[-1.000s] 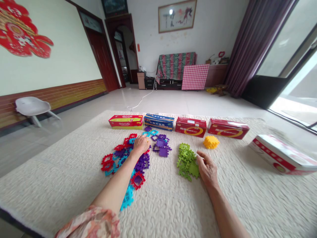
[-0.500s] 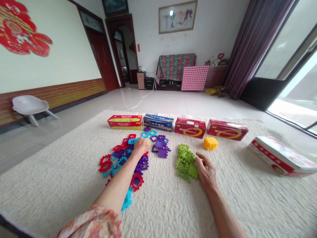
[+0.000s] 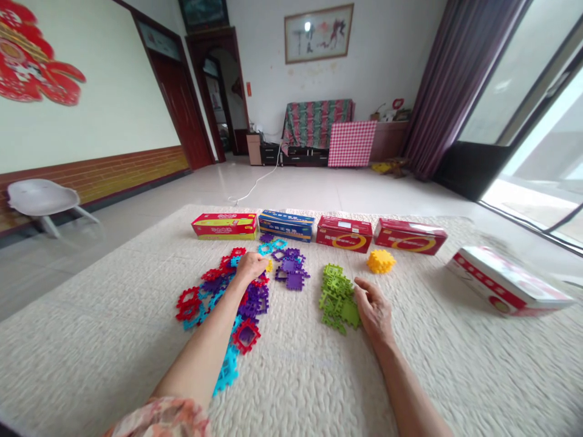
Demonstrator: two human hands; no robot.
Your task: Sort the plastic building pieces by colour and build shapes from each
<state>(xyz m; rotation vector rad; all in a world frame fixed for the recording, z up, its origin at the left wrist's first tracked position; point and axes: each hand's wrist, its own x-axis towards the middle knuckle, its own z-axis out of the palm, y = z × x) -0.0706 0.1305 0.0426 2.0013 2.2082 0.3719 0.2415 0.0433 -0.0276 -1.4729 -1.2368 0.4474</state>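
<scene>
A mixed pile of red, blue and purple interlocking plastic building pieces [image 3: 246, 335] lies on the quilted mat at left. Over its far right side is my left hand [image 3: 252, 267], fingers pinched together on a small yellow building piece [image 3: 269, 265] that is mostly hidden. Just right of that hand lies a group of purple pieces [image 3: 291, 267]. My right hand [image 3: 374, 308] rests beside the green pieces [image 3: 337, 300], its fingers loosely bent and apart, nothing visible in them. Beyond it stands a stack of yellow pieces [image 3: 381, 261].
Along the mat's far side stand a red-yellow box [image 3: 224, 226], a blue box [image 3: 286, 226] and two dark red boxes [image 3: 345, 235]. A white-and-red carton [image 3: 507, 282] sits at right. On the floor beyond, a white cable [image 3: 255, 185] trails; a white chair [image 3: 43, 199] is at left.
My left hand has shifted slightly right over the pile, and more of the yellow piece shows at its fingertips. The right hand stays beside the green pieces. The view has turned slightly right.
</scene>
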